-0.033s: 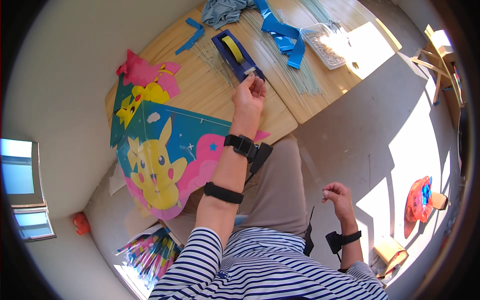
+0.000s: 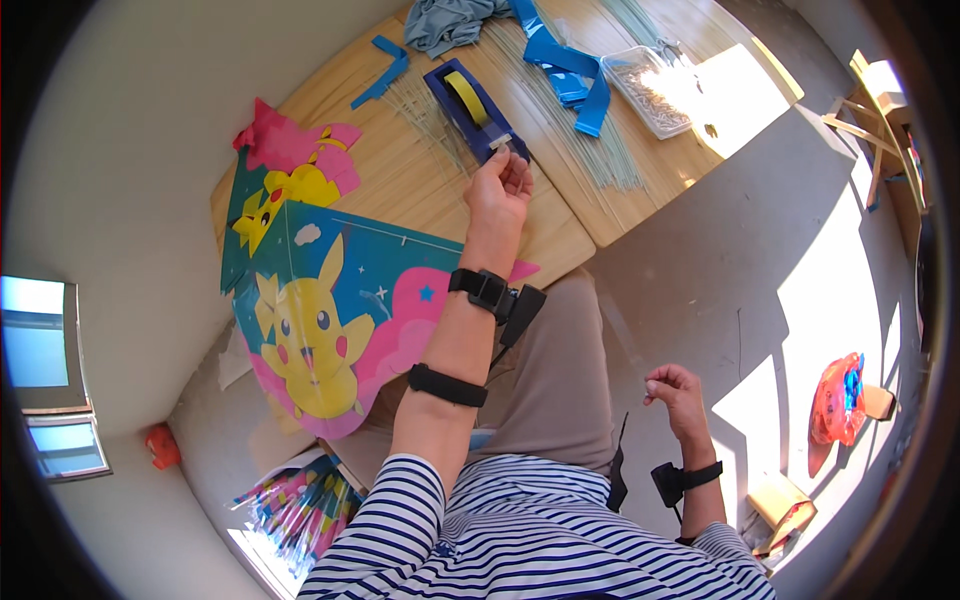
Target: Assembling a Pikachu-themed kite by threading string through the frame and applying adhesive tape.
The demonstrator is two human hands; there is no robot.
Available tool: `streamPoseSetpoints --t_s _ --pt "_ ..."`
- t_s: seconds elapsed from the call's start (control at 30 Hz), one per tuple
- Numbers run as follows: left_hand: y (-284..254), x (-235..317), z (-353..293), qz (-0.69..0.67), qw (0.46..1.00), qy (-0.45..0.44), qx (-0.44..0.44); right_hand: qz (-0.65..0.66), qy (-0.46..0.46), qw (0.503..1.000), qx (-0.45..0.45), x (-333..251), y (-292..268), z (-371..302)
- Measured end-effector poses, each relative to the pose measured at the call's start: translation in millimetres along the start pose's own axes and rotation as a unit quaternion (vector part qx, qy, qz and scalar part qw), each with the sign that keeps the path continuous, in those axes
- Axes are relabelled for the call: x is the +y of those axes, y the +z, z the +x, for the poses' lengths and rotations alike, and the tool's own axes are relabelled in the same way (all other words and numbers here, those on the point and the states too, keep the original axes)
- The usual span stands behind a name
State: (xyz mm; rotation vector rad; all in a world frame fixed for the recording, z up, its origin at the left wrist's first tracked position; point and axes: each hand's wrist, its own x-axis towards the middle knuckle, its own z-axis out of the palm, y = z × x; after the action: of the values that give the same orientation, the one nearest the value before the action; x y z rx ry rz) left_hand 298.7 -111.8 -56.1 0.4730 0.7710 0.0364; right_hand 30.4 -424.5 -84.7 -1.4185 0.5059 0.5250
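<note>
At the front end of a dark blue tape dispenser (image 2: 468, 108), my left hand (image 2: 500, 188) has thumb and fingers pinched together by the cutting edge, on the end of the tape. A yellow roll of tape (image 2: 465, 98) sits in the dispenser. Left of that arm, a printed kite sheet (image 2: 330, 320) in teal, pink and yellow with a cartoon animal hangs over the table edge onto my lap. My right hand (image 2: 680, 398) is off to the right above the floor, fingertips pressed together; whatever is between them is too small to make out.
Thin rods (image 2: 600, 160) and blue strips (image 2: 565, 60) lie on the wooden table (image 2: 560, 215). Beyond are a grey cloth (image 2: 450, 25) and a clear tray of small pieces (image 2: 650, 95). Folded printed sheets (image 2: 300, 515) stand low at left. A red bag (image 2: 838, 400) lies on the floor at right.
</note>
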Motion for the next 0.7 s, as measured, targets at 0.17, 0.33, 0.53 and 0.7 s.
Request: streamPoseSetpoints --t_s 0.17,0.33,0.53,0.7 --pt "4 -3 -6 0.003 1.000 -0.011 0.023 0.004 0.003 1.000 0.002 3 -2 1" --pt "0 0 0 0.011 1.000 -0.013 0.024 0.002 0.002 1.000 0.002 5 0 2" --pt "0 -5 5 0.027 0.999 -0.003 0.029 0.006 -0.012 1.000 0.023 10 -2 5" --pt "0 -5 8 0.032 0.999 0.003 0.029 0.010 -0.027 0.999 0.031 6 -1 5"
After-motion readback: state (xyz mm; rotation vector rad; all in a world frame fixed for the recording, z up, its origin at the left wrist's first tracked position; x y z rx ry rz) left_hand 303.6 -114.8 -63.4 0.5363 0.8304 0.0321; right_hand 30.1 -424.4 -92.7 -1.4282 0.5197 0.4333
